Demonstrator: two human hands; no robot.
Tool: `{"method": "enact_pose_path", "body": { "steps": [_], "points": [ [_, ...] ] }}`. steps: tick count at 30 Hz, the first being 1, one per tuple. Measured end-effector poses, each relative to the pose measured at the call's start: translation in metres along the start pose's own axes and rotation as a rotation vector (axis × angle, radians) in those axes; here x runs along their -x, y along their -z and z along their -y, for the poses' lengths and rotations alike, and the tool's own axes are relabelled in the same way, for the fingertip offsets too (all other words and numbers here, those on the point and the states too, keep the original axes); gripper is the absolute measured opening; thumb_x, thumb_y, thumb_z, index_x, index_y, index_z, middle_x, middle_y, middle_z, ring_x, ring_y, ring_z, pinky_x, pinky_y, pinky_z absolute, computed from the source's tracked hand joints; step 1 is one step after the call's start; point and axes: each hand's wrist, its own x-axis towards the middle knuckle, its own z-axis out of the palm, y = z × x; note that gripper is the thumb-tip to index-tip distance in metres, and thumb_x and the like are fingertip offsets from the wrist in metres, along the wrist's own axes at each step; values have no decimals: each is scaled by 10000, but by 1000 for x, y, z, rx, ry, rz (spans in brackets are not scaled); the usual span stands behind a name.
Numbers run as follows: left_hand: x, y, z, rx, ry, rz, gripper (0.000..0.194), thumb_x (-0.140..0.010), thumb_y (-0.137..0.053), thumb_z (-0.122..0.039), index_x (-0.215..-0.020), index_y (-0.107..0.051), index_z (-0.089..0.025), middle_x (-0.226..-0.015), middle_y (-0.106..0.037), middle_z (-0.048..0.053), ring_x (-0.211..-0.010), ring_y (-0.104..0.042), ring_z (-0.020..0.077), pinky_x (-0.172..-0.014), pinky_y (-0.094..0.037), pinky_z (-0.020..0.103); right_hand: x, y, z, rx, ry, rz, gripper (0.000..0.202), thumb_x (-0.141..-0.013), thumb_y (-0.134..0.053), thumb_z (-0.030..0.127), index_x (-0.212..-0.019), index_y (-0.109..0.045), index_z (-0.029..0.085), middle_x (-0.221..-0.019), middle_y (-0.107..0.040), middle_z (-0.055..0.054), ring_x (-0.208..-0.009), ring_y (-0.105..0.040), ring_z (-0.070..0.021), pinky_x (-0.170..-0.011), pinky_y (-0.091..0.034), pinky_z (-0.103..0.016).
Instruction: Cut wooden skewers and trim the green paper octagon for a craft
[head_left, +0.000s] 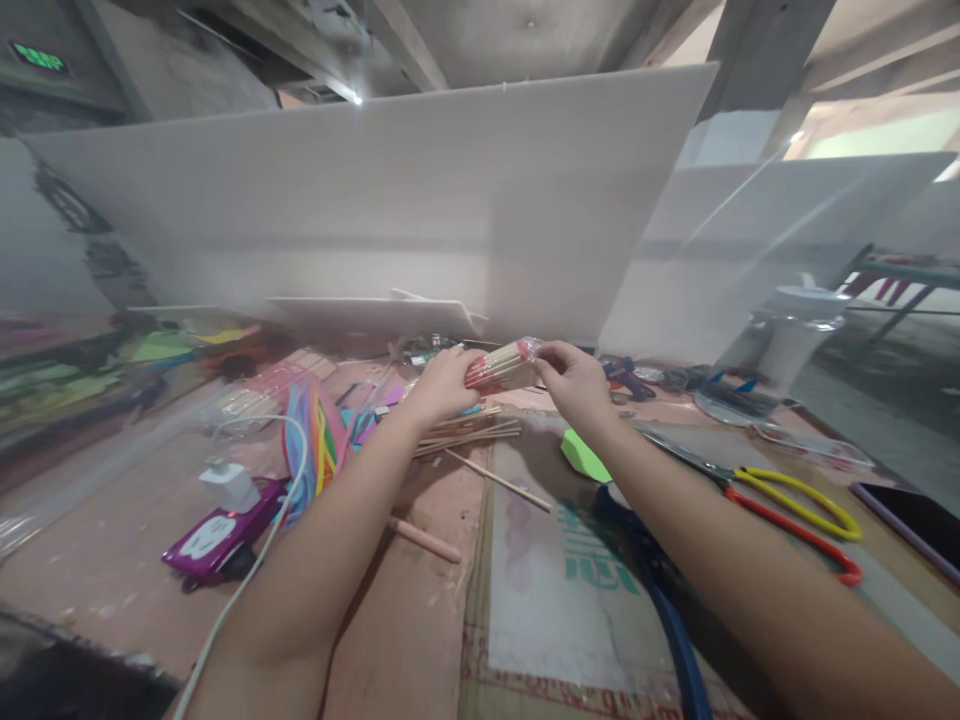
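Note:
Both arms reach toward the far side of the table. My left hand (445, 384) is closed around the left end of a clear plastic packet of thin wooden sticks (501, 367) with red on it. My right hand (573, 380) pinches the packet's crinkled right end. Several loose wooden sticks (480, 432) lie just below the packet, and one single stick (510, 485) points toward the lower right. A bright green paper piece (583, 456) rests beside my right forearm.
Scissors with yellow and red handles (799, 500) and a phone (915, 520) lie at the right. Colourful strips (319, 435), a purple power strip (221, 535) and a white cable are at the left. A white board (390, 200) stands behind.

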Motion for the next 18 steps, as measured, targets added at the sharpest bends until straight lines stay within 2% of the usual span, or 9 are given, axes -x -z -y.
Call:
{"method": "enact_pose_path", "body": {
  "steps": [3, 7, 10, 14, 16, 18],
  "points": [
    [0, 0, 4, -35, 33, -2, 549, -700, -642, -192, -1249, -636, -202, -1127, -655, 102, -1085, -605, 308, -949, -481, 393, -7, -3, -2, -67, -54, -22, 95, -778, -667, 297, -794, -633, 210, -714, -637, 2, -696, -588, -171, -693, -481, -313],
    [-1, 0, 12, -57, 63, 22, 502, -707, -644, -200, -1209, -650, -212, -1100, -661, 94, -1070, -611, 303, -924, -487, 379, -20, -1, -11, -219, -165, -46, 187, -845, -635, 376, -838, -512, 235, -665, -579, 42, -573, -579, -142, -548, -476, -272],
    [-1, 0, 18, -65, 85, 27, 480, -698, -635, -182, -1176, -666, -213, -1072, -669, 88, -1057, -617, 296, -913, -487, 368, -27, 5, -14, -345, -240, -22, 280, -846, -669, 431, -859, -455, 250, -671, -575, 62, -553, -595, -128, -560, -527, -279],
    [-1, 2, 19, -73, 110, 13, 511, -674, -630, -161, -1182, -667, -198, -1079, -675, 94, -1060, -619, 302, -917, -483, 374, -28, 10, -9, -471, -310, 85, 353, -714, -832, 373, -876, -554, 227, -736, -638, 40, -644, -646, -125, -691, -598, -314],
    [-1, 3, 17, -71, 117, 4, 507, -679, -625, -162, -1183, -669, -192, -1077, -678, 96, -1057, -622, 304, -919, -481, 376, -27, 10, -7, -501, -346, 121, 336, -676, -865, 330, -856, -610, 205, -723, -642, 29, -641, -636, -116, -688, -600, -295],
    [-1, 4, 15, -65, 116, -2, 506, -683, -624, -165, -1187, -670, -190, -1082, -681, 97, -1062, -622, 305, -918, -481, 375, -28, 6, -7, -509, -375, 131, 296, -691, -861, 325, -819, -629, 193, -670, -620, 31, -587, -597, -98, -630, -584, -260]
  ]
}}
